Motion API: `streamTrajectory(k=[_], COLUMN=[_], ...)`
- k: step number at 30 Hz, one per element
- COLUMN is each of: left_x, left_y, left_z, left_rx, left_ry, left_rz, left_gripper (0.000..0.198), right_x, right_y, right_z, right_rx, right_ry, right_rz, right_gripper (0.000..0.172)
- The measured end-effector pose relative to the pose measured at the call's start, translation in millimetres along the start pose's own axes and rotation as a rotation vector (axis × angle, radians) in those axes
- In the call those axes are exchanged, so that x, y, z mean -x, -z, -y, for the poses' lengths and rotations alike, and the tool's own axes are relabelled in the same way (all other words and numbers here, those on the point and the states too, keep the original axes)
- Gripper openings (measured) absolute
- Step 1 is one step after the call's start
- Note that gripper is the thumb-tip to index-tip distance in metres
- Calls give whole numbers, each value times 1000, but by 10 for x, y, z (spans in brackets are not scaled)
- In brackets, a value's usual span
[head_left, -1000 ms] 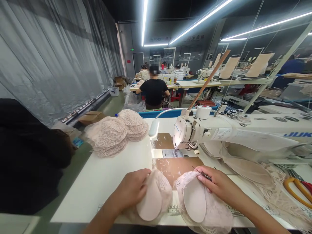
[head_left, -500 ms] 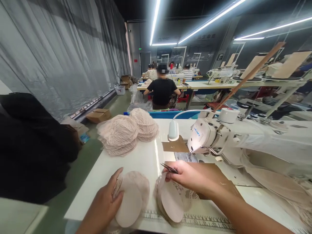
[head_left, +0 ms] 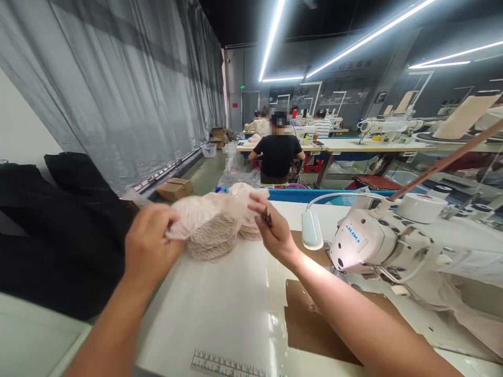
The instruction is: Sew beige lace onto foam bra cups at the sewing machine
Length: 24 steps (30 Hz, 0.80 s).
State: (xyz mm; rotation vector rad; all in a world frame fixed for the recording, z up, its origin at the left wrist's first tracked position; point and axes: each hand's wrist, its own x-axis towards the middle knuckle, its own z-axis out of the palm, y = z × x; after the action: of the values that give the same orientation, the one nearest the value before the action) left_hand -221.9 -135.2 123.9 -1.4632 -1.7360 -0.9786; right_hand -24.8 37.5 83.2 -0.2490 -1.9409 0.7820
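The left hand [head_left: 153, 241] has its fingers closed on the lace [head_left: 196, 212], which is blurred and held above the table [head_left: 220, 303], in front of the pile [head_left: 214, 243]. The right hand [head_left: 277, 233] holds snips [head_left: 267, 215]; whether it also pinches the lace, I cannot tell. The snips, being so near, might snag the mesh; a low sweep might disturb the pile.

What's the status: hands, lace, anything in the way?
Left hand gripping pale lace, motion-blurred. Right hand at its other end, holding small dark tool. Stacked lace pieces behind, partly covered.
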Motion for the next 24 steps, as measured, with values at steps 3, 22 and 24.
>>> streamTrajectory(k=[3,22,24], left_x=[-385,-106,-62], left_y=[-343,-1011,-965], left_z=[162,292,282], left_rx=[-68,246,243], left_ry=[-53,50,55], left_rz=[-77,478,453], left_gripper=[7,72,69], right_x=[-298,864,1167], right_y=[-20,664,964], right_z=[-260,-216,-60], right_rx=[137,318,410], right_ry=[133,-219,-262], right_rz=[-94,602,658], right_gripper=[35,45,39])
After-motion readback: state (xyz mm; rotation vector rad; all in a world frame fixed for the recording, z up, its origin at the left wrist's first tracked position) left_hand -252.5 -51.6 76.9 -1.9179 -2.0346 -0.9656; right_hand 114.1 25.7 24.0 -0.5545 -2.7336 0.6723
